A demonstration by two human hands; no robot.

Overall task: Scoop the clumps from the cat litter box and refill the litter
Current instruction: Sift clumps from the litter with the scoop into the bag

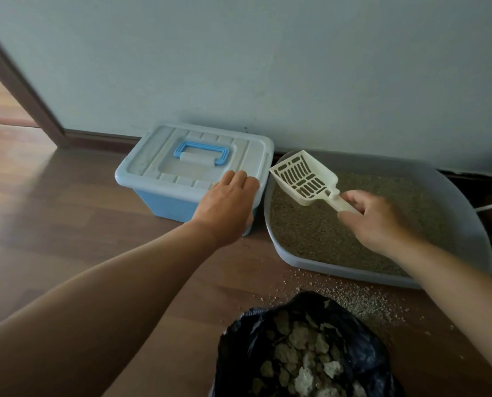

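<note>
The grey plastic litter box (339,267) holds level tan litter (310,227). Just left of it stands a pale blue lidded plastic bin (164,164). The left hand (229,207) rests on the lid corner nearest the litter box, fingers laid fairly flat; whether they catch the rim is unclear. The right hand (373,222) pinches the handle of the cream slotted plastic scoop (304,177). The scoop is empty above the litter box, its long axis running from the grip toward the bin. In front of the litter box, a black plastic bag (367,353) holds clumps (302,351). Opening the bin likely comes next, and the left hand is nearer.
</note>
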